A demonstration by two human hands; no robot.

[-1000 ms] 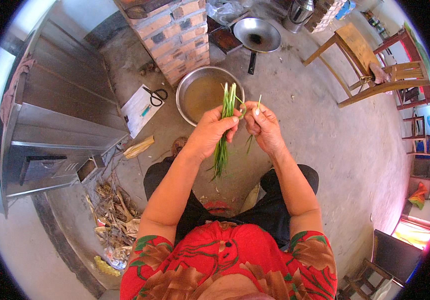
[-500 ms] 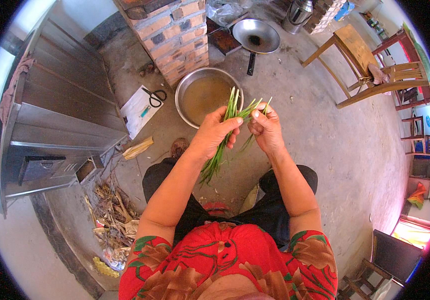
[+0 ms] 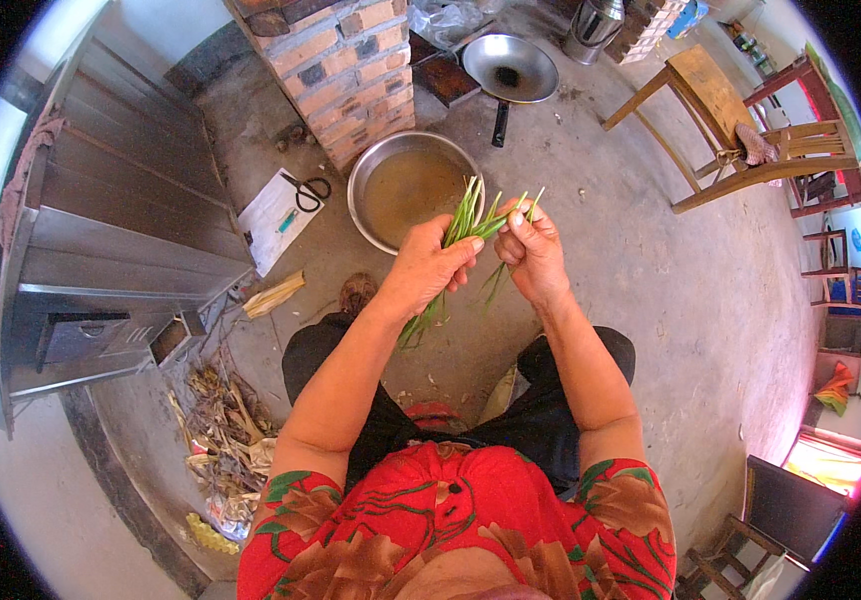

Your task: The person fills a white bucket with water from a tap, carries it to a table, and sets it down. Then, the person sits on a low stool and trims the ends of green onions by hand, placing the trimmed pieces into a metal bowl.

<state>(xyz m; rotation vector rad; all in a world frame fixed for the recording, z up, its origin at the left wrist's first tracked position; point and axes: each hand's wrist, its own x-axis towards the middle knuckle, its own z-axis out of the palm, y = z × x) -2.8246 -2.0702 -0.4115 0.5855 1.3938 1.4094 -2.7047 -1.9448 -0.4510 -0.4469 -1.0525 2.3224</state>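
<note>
Grey floor [image 3: 691, 320] surrounds a metal basin [image 3: 356, 190] of brownish water [image 3: 406, 195]. Above that floor, the left hand [image 3: 429, 265] is curled around a bunch of green stems [image 3: 464, 215]; the right hand [image 3: 535, 257] pinches a few stalks [image 3: 498, 279] beside it. Light, steady pressure likely avoids bruising.

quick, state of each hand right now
Left hand: closed, holding a bunch of green stalks.
Right hand: closed, fingers pinching a few thin stalks.

A bunch of slim green stalks [image 3: 465, 213], in our left grip [image 3: 429, 265].
We see it tilted, paler ends toward one o'clock, thin ends trailing toward seven; a few stalks [image 3: 494, 225] slant toward two, into our right grip [image 3: 536, 258].
</note>
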